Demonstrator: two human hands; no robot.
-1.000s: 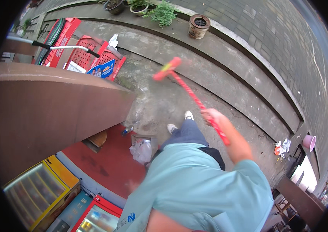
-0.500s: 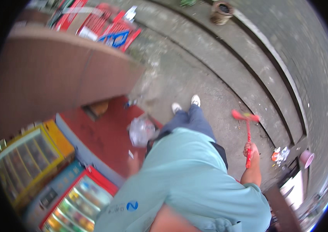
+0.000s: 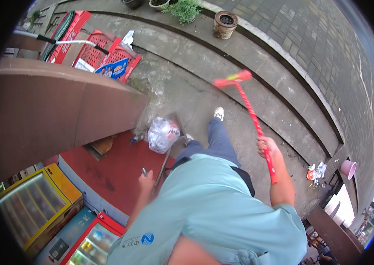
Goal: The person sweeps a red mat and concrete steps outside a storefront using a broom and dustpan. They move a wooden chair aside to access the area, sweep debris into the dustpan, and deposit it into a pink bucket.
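Note:
My right hand point(image 3: 267, 146) is closed around the striped red handle of a T-headed tool point(image 3: 249, 104). Its red and yellow head, blurred, is raised above the grey steps; whether it is a broom or a squeegee does not show. My left hand point(image 3: 146, 180) is closed at my left side, with a short silver rod end point(image 3: 144, 171) sticking out of it. A thin pole point(image 3: 162, 163) slants beside that hand, up to a grey dustpan point(image 3: 179, 124); whether the hand also grips it is unclear. A clear plastic bag point(image 3: 162, 136) lies against the dustpan.
Concrete steps point(image 3: 279, 81) curve along the right, with flowerpots point(image 3: 225, 25) at the top. A brown wall point(image 3: 67, 99), red crates point(image 3: 96, 48) and display fridges point(image 3: 37, 198) stand left. Litter point(image 3: 315, 172) and a pink bucket point(image 3: 348, 169) are at right.
The red tool has swung up and to the left in my right hand. My left hand shows more plainly, and the dustpan with its pole has come into view. My stance has shifted.

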